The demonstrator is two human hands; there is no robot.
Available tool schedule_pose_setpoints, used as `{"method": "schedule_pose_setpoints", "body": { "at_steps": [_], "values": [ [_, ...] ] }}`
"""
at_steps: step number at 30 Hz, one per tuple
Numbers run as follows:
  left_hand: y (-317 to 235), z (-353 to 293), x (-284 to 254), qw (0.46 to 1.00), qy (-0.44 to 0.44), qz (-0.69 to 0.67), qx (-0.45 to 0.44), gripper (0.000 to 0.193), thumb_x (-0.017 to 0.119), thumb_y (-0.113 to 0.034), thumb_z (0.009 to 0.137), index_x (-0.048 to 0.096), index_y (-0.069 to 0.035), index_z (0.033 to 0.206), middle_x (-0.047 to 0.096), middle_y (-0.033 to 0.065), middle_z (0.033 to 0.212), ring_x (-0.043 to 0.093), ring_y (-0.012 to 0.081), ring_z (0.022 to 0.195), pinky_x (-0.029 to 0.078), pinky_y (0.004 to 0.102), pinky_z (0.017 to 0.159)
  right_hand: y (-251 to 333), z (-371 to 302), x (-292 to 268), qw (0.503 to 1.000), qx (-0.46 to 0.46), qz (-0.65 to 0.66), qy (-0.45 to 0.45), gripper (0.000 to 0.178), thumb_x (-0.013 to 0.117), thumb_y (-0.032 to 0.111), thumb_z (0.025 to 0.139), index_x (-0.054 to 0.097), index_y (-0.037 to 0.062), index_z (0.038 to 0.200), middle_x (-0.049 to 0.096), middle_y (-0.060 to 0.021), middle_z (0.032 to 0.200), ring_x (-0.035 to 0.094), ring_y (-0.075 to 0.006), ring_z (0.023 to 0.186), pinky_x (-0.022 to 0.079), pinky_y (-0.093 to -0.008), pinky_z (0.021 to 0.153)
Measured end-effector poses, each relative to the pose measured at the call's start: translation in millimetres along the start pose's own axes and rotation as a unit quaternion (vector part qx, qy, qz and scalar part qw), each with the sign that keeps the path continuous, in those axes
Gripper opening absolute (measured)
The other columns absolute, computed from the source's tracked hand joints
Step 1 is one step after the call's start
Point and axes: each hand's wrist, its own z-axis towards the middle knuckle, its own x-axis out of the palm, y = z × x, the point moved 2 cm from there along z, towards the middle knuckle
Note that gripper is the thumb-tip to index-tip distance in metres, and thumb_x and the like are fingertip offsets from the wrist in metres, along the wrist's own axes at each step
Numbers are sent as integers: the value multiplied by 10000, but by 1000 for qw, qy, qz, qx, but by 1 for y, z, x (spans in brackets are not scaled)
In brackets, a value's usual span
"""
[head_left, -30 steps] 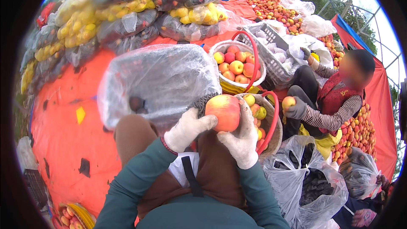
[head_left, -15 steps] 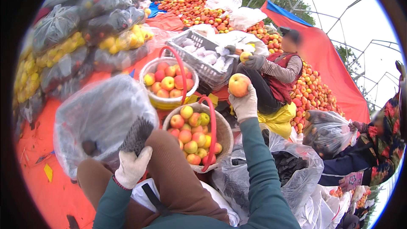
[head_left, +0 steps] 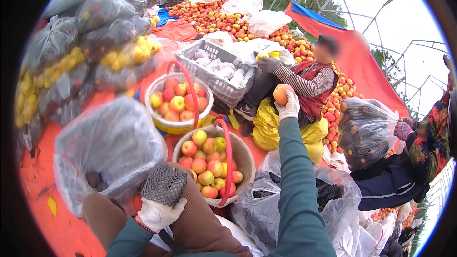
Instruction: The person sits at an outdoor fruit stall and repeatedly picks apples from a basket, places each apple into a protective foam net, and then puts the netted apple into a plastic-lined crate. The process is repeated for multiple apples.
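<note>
My right hand (head_left: 289,108), in a white knit glove, grips a red-yellow apple (head_left: 283,93) at arm's length, in front of a seated co-worker. Down by my knee, my gloved left hand (head_left: 160,215) is closed on a dark grey foam net sleeve (head_left: 165,183), which spreads wide above the fingers. Between the two arms stands a basket with a red handle (head_left: 230,162), filled with red and yellow-green apples (head_left: 215,167). Left of my knee, a crate lined with clear plastic (head_left: 114,138) has dark round items at its bottom. An open plastic bag (head_left: 259,209) of dark net sleeves lies beneath my right forearm.
Behind the first basket is a second apple basket (head_left: 158,83), beside a grey crate of white-netted fruit (head_left: 233,57). Filled bags (head_left: 71,66) are stacked at left. The co-worker (head_left: 309,76) holds a fruit; another person at right grips a full bag (head_left: 366,133). Apple heaps lie behind.
My right hand has carried the apple farther forward and slightly right, its wrist turned. The net sleeve in my left hand has gone from narrow and bunched to spread wide.
</note>
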Motion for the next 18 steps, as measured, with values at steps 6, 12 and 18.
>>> {"method": "schedule_pose_setpoints", "body": {
  "at_steps": [6,12,18],
  "values": [
    [0,8,6,1000,24,-5,-3,465,687,-127,625,585,-13,1064,549,198,1107,502,408,1079,376,493,963,-8,30,1,998,-33,-44,5,528,676,176,749,441,136,1220,516,-117,1132,571,-316,890,503,-456,612],
    [1,19,16,999,42,5,1,482,688,-142,621,585,-14,1074,546,199,1120,503,405,1074,367,491,972,-19,48,0,1000,1,-21,-14,494,666,199,764,448,175,1206,497,-102,1171,544,-336,955,482,-513,675],
    [9,28,22,999,40,-10,12,510,692,-162,623,583,-25,1102,542,202,1133,493,410,1097,358,492,980,-37,74,-21,1000,-27,14,-4,386,668,287,804,485,191,1130,517,-79,1137,558,-312,919,505,-496,643]
  ]
}}
